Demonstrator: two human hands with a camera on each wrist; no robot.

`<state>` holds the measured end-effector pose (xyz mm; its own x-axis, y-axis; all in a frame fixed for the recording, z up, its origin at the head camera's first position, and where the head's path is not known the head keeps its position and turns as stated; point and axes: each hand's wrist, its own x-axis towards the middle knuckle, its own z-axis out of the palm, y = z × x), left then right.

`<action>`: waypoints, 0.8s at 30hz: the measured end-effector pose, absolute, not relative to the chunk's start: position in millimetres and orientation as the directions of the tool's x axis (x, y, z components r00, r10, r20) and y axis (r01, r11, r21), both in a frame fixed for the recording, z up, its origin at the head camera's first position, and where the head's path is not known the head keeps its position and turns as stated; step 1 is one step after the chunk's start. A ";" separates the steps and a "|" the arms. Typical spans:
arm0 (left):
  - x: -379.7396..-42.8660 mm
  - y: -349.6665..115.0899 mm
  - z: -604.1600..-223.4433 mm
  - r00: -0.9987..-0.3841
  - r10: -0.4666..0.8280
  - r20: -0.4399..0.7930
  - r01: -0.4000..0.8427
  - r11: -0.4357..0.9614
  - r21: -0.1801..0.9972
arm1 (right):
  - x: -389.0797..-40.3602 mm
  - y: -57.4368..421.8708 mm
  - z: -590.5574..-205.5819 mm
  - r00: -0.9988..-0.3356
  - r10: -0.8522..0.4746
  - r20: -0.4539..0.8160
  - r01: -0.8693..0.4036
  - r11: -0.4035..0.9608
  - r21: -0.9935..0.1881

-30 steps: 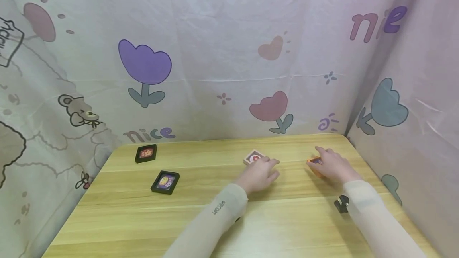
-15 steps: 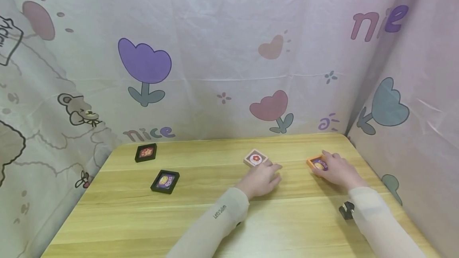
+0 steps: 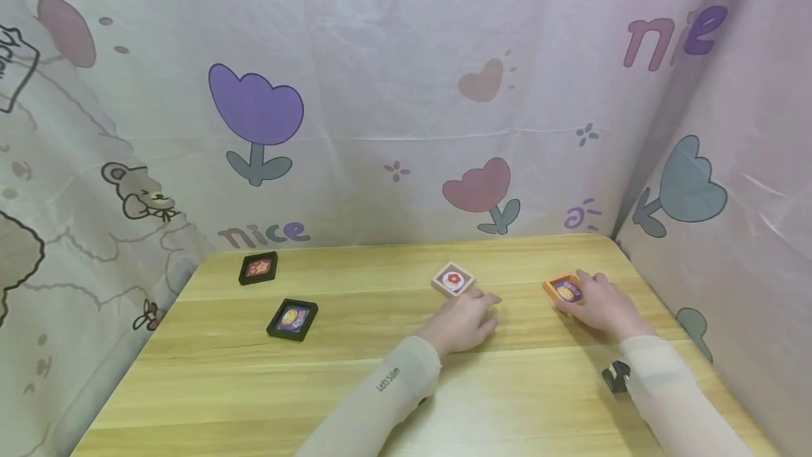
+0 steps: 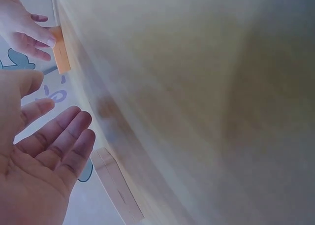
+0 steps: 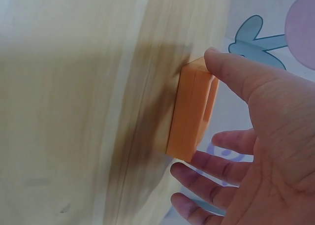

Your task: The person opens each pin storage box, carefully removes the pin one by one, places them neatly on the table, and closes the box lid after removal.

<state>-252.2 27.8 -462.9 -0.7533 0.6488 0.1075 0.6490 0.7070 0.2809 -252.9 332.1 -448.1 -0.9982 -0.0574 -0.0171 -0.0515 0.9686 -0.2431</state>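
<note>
On the table, a pale pink square frame (image 3: 453, 279) with a red flower picture lies just beyond my left hand (image 3: 459, 321). That hand hovers palm down with loose fingers, holding nothing; the left wrist view shows the pink frame (image 4: 115, 185) beside its fingertips. An orange square frame (image 3: 562, 290) with a yellow-and-purple picture lies at the right. My right hand (image 3: 603, 307) is spread at its right side and covers part of it. In the right wrist view, the thumb lies over one corner of the orange frame (image 5: 187, 112), fingers loosely extended near the other end.
Two black square frames lie on the left of the table: one (image 3: 259, 269) at the back edge, the other (image 3: 292, 320) nearer. A patterned cloth (image 3: 368, 104) hangs behind and beside the wooden table (image 3: 254, 393). A small black device (image 3: 617, 376) sits at my right wrist.
My right hand has drawn back slightly to the right, uncovering more of the orange frame. My left hand has shifted slightly right, exposing the pink frame. The frames themselves stay put.
</note>
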 end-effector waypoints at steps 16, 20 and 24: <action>-249.0 22.3 -461.6 -0.733 0.667 0.135 0.674 0.685 0.275 | -250.7 329.9 -448.5 -0.998 -0.039 -0.053 -0.022 0.958 -0.285; -249.2 22.4 -461.7 -0.729 0.672 0.129 0.679 0.684 0.268 | -250.4 329.1 -450.7 -0.998 -0.048 -0.039 -0.035 0.957 -0.288; -250.7 21.2 -462.3 -0.725 0.677 0.127 0.683 0.681 0.264 | -251.3 327.9 -451.2 -0.998 -0.067 -0.006 -0.062 0.952 -0.298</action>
<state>-250.7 21.2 -462.3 -0.7246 0.6773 0.1273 0.6830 0.6812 0.2636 -251.3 327.9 -451.2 -0.9977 -0.0671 -0.0063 -0.0622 0.9524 -0.2984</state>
